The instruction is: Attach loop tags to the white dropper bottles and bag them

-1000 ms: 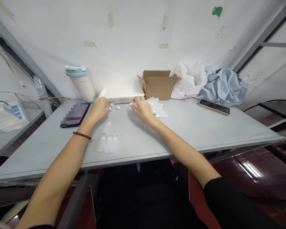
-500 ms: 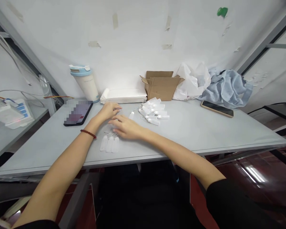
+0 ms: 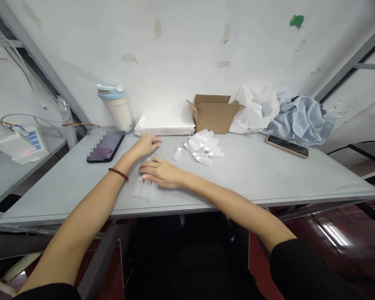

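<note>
My left hand (image 3: 146, 145) rests on the table with its fingers curled together at the tips; whatever they pinch is too small to make out. Nearer to me lies my right hand (image 3: 162, 173), palm down with fingers stretched out over the upper ends of several flat translucent white tags (image 3: 145, 191). Part of those tags is hidden under the fingers. Right of my left hand, a single translucent white tag (image 3: 177, 153) lies apart. Beyond it is a loose pile of similar white pieces (image 3: 203, 146) with thin string loops.
Along the wall stand a cream tumbler (image 3: 117, 110) with a blue lid, a stack of white trays (image 3: 165, 125), an open cardboard box (image 3: 215, 116), a white plastic bag (image 3: 253, 110) and a blue cloth (image 3: 300, 118). One phone (image 3: 105, 146) lies left, another phone (image 3: 286, 146) right.
My right hand has moved slightly left and toward me, and its fingers now lie over the tops of the near tags. My left hand's fingertips have drawn closer together.
</note>
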Motion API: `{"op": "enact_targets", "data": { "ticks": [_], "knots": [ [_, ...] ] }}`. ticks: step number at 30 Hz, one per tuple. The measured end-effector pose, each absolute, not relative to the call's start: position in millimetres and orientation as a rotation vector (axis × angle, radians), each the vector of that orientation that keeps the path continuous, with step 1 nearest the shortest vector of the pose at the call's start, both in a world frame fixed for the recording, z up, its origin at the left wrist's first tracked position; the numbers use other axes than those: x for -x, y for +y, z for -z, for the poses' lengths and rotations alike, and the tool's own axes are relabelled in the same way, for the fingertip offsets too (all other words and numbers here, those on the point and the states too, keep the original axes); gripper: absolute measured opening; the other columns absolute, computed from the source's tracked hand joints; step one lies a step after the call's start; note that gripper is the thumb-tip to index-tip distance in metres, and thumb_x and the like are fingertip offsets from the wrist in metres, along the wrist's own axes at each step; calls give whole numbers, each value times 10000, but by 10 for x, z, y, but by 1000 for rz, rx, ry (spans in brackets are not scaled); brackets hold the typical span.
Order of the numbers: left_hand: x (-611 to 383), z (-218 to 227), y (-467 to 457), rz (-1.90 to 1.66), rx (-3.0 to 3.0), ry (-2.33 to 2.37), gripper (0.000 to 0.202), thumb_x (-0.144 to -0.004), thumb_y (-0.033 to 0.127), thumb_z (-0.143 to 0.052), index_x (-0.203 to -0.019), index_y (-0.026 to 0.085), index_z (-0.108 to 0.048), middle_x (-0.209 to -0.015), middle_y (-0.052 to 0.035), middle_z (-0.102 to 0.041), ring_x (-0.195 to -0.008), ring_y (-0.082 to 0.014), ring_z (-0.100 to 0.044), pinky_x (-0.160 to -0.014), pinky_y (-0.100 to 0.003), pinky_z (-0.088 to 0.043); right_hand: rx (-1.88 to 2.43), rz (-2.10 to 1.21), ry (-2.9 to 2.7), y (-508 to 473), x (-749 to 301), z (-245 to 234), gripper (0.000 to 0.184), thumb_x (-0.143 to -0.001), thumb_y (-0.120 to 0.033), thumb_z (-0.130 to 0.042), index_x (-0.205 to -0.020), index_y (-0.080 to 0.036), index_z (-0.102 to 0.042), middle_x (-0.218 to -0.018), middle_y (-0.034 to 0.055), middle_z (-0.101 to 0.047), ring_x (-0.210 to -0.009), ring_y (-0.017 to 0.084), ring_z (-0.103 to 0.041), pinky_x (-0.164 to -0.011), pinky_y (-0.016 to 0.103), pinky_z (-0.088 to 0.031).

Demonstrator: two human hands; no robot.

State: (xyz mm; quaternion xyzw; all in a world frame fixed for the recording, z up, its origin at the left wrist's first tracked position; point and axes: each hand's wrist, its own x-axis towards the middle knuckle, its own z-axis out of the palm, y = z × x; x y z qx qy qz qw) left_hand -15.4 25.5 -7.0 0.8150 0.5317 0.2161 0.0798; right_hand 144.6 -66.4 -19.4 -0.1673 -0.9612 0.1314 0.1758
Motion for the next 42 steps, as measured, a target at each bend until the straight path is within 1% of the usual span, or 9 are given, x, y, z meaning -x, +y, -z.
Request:
{"op": "enact_targets", "data": {
  "ticks": [8,13,16,19,23,26,30,35,42],
  "knots": [
    [89,-106,108,-874,-2339,1602,251,-776,267,-609,-939,175,-775,-966,-77,-768,-842,-233,-678,-835,-330,-508,894,-256,-2619,-548,-1535,109,195,-983,-194,-447,-968,-101,-617,-990,121,-665,-875,195,-587,-867,340,-393],
    [66,-239,23,-1205,-2110,1582,240,-768,287,-643,-934,144,-742,-936,-83,-750,-857,-224,-677,-814,-317,-519,1144,-247,-2516,-483,-1612,95,138,-910,-110,-474,-964,-139,-597,-967,89,-636,-817,192,-562,-698,297,-371],
    [73,-269,24,-1334,-1919,1528,237,-743,287,-685,-919,132,-719,-815,-72,-721,-737,-203,-665,-700,-305,-526,1214,-247,-2485,-454,-1640,109,199,-845,-37,-477,-962,-159,-581,-993,77,-607,-761,176,-532,-655,285,-354],
    [60,-283,26,-1363,-1741,1412,240,-708,255,-725,-909,126,-696,-725,-43,-673,-624,-168,-624,-576,-275,-493,1201,-286,-2441,-418,-1665,138,279,-777,28,-457,-940,-173,-563,-1029,67,-566,-732,157,-504,-657,275,-366],
    [14,-358,-26,-1390,-1558,1314,257,-650,171,-777,-883,128,-680,-712,-17,-641,-618,-134,-592,-551,-238,-456,1146,-350,-2294,-340,-1695,178,286,-756,31,-442,-917,-185,-537,-1013,57,-536,-779,163,-502,-717,289,-406],
    [11,-461,-100,-1402,-1334,1153,179,-687,144,-755,-845,125,-673,-754,-23,-642,-605,-93,-557,-550,-207,-444,1122,-386,-2088,-244,-1719,181,213,-775,4,-468,-859,-186,-514,-969,54,-543,-848,172,-517,-772,303,-425],
    [59,-556,-178,-1240,-1214,1007,76,-722,152,-744,-764,126,-686,-792,-43,-658,-592,-70,-537,-551,-186,-454,1135,-577,-1768,-98,-1781,141,153,-777,-64,-552,-805,-198,-481,-874,18,-554,-835,157,-541,-774,302,-459],
    [77,-457,-132,-897,-1287,1094,165,-614,115,-819,-767,138,-760,-771,-64,-698,-689,-121,-597,-638,-230,-491,1102,-1009,-1432,6,-1891,74,153,-764,-118,-589,-806,-195,-464,-779,-28,-529,-679,109,-592,-636,257,-495],
    [44,-227,36,-959,-1229,1183,131,-656,204,-832,-744,147,-755,-787,-72,-718,-669,-124,-616,-665,-255,-519,866,-1388,-1388,4,-2053,-4,255,-682,-141,-694,-762,-182,-455,-686,-59,-526,-689,134,-682,-599,215,-509]
  ]
}}
